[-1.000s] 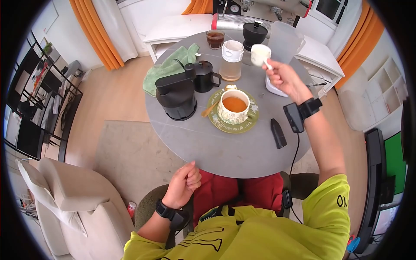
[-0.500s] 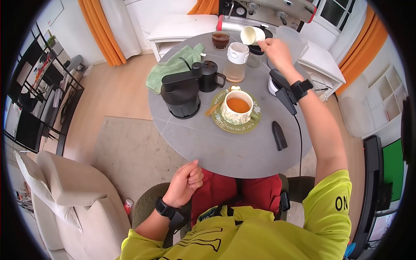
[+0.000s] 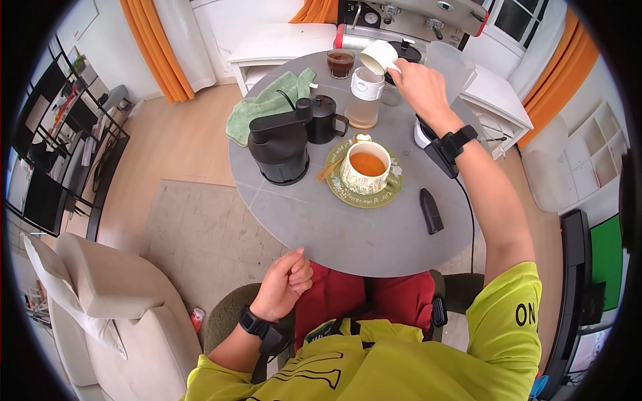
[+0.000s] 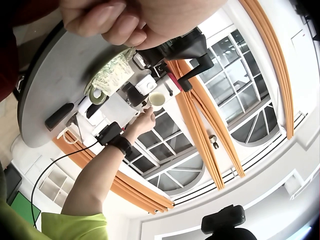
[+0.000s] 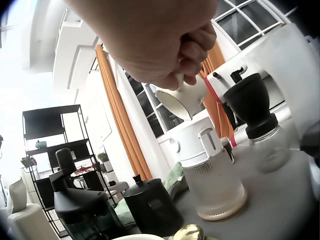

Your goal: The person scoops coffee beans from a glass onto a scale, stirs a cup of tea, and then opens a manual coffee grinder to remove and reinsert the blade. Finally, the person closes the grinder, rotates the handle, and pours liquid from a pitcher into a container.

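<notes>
My right hand (image 3: 421,87) pinches the handle of a small cream-white cup (image 3: 378,56) at the far side of the table. The cup is tipped, its rim low over the mouth of a clear container with a white collar (image 3: 366,87). In the right wrist view, the lip of the cup (image 5: 182,102) hangs just above the white collar (image 5: 192,142). My left hand (image 3: 289,279) rests idle before the near table edge, fingers loosely curled and holding nothing. Between the hands, a patterned cup of orange-brown drink (image 3: 366,164) stands on a green saucer (image 3: 342,192) with a wooden-handled spoon (image 3: 329,170).
A black appliance (image 3: 275,150) and a black lidded pot (image 3: 324,123) stand left of the saucer, by a green cloth (image 3: 264,103). Behind is a glass of dark drink (image 3: 340,65). A slim black object (image 3: 431,210) lies at right, near a cable (image 3: 471,227).
My right hand has brought the white cup left from beside the container and tilted it over the container's mouth. My left hand has stayed nearly still.
</notes>
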`<action>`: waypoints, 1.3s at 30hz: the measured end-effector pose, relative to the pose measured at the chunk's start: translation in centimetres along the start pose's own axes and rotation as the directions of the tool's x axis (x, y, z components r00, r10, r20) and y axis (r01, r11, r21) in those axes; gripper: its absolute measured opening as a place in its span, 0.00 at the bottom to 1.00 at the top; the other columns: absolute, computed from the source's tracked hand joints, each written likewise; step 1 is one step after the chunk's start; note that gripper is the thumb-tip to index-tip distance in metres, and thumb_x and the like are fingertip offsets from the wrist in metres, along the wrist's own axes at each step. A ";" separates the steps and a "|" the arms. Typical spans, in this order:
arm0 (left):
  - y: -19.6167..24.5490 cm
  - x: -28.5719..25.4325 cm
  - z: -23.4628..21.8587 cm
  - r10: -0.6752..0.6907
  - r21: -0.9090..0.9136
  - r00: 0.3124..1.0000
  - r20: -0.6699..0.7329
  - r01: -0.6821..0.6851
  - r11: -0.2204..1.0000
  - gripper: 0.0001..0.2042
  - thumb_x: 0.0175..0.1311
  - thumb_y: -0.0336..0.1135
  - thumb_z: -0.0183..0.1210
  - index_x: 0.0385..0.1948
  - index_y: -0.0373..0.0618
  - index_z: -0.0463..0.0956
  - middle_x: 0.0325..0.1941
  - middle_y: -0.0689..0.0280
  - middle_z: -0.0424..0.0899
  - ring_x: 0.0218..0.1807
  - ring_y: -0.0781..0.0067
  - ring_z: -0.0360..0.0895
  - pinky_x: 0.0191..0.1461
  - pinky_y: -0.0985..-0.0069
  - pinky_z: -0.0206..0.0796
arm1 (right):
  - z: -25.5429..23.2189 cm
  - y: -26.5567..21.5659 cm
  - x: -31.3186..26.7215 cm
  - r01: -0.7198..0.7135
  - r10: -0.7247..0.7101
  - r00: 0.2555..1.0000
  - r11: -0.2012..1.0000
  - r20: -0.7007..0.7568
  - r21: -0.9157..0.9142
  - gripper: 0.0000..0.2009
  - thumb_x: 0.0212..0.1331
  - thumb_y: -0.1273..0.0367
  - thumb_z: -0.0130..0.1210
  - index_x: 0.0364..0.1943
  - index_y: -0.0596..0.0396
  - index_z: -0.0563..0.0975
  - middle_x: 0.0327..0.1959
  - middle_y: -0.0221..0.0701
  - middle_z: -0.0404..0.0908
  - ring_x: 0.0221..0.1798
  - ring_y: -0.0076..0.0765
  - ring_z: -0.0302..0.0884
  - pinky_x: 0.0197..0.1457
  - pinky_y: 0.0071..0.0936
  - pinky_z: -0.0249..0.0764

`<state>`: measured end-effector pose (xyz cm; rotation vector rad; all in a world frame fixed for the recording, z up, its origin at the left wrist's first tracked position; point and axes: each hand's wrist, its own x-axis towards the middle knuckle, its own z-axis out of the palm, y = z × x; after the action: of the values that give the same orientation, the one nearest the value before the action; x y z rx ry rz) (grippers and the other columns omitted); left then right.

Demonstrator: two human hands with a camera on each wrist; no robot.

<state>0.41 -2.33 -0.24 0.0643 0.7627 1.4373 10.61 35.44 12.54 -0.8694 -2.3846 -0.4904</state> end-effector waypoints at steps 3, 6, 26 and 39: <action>0.1 0.0 0.0 0.000 -0.001 1.000 -0.005 0.000 1.000 0.18 0.72 0.38 0.45 0.17 0.51 0.57 0.15 0.76 0.54 0.19 0.84 0.48 0.22 0.83 0.45 | -0.1 -0.1 0.0 0.025 -0.025 0.998 1.000 -0.055 -0.003 0.12 0.63 0.58 0.50 0.35 0.53 0.76 0.25 0.37 0.81 0.29 0.48 0.79 0.30 0.43 0.73; 0.1 0.0 0.0 -0.002 -0.002 1.000 -0.009 0.002 1.000 0.18 0.72 0.38 0.45 0.17 0.51 0.57 0.15 0.76 0.54 0.19 0.84 0.48 0.22 0.83 0.45 | 0.1 -0.2 0.1 0.065 -0.067 0.997 0.997 -0.033 -0.048 0.12 0.63 0.59 0.50 0.34 0.52 0.75 0.24 0.36 0.81 0.28 0.46 0.79 0.28 0.41 0.73; 1.1 -0.3 -0.1 0.018 -0.114 0.999 0.032 -0.014 0.993 0.18 0.73 0.38 0.42 0.18 0.50 0.56 0.16 0.74 0.52 0.21 0.82 0.50 0.22 0.84 0.46 | 0.6 4.6 -3.1 -0.589 0.463 0.776 0.288 0.428 0.755 0.17 0.62 0.56 0.52 0.25 0.57 0.75 0.16 0.27 0.70 0.15 0.24 0.62 0.19 0.24 0.55; 0.7 -0.3 0.4 0.014 -0.057 1.000 0.022 -0.012 0.998 0.19 0.73 0.38 0.43 0.17 0.50 0.55 0.16 0.74 0.52 0.20 0.82 0.49 0.22 0.83 0.45 | 5.8 4.2 -10.1 -0.892 0.178 0.375 -0.196 0.910 0.406 0.16 0.71 0.59 0.39 0.32 0.56 0.71 0.19 0.20 0.62 0.17 0.14 0.48 0.17 0.15 0.46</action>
<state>0.01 -2.28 0.55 0.0413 0.7035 1.4676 17.72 36.60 2.48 -1.3862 -1.5170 1.8763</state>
